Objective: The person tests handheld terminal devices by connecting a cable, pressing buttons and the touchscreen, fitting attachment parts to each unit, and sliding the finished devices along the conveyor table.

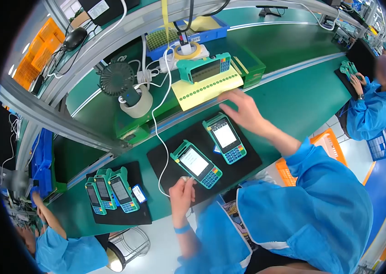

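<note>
While left hand [181, 197] pinches a white tip [185, 178], terminal's [194, 162] seven o'clock | cable [153, 114] handling looks on, wants slack | right hand [244, 109], two o'clock, half-curled, grip unclear

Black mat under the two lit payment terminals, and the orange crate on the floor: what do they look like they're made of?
The black mat: probably rubber or foam; dark, matte and lying flat, though fabric isn't ruled out.
The orange crate: most likely molded plastic, with one even color and slotted walls.
</note>
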The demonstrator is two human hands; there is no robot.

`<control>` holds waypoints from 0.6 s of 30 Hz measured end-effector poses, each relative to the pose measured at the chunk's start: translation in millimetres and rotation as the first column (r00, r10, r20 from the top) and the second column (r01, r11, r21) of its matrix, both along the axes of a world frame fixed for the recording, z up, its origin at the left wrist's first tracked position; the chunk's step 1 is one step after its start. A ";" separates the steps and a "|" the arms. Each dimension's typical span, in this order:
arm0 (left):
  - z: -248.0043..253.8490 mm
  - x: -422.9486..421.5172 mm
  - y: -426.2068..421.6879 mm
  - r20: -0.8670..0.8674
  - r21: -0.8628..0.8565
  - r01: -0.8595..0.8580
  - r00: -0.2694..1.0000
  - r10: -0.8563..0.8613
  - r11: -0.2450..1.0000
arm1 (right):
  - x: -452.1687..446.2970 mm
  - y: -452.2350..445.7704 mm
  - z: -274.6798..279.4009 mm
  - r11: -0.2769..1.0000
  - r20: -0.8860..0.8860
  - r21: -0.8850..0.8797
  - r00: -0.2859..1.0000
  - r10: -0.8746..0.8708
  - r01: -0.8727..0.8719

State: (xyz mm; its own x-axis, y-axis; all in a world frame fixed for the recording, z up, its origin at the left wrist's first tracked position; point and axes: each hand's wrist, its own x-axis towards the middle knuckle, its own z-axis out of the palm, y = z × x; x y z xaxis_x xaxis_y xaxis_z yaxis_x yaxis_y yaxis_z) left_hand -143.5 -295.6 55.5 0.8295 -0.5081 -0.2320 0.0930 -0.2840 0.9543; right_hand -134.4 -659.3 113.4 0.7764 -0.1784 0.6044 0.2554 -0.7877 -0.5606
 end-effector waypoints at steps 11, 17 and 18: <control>0.4 -6.3 -3.6 0.042 0.007 -0.054 0.998 0.053 0.999 | 108.6 41.3 1.3 0.969 0.044 -0.193 0.986 0.163 -0.152; 4.2 -5.9 -4.0 0.060 -0.003 -0.036 0.998 0.036 0.999 | 108.8 43.8 -5.1 0.958 0.101 -0.267 0.986 0.132 -0.101; 2.8 -5.6 -4.4 0.062 -0.014 -0.036 0.997 0.036 0.999 | 109.5 43.5 -6.4 0.953 0.111 -0.289 0.985 0.130 -0.093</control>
State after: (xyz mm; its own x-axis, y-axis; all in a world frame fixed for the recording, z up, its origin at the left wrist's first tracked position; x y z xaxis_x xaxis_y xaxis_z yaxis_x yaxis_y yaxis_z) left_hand -149.1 -300.0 58.3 0.8599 -0.4801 -0.1733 0.0433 -0.2696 0.9620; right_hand -24.9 -615.8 107.0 0.6950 0.0969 0.7125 0.4052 -0.8713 -0.2768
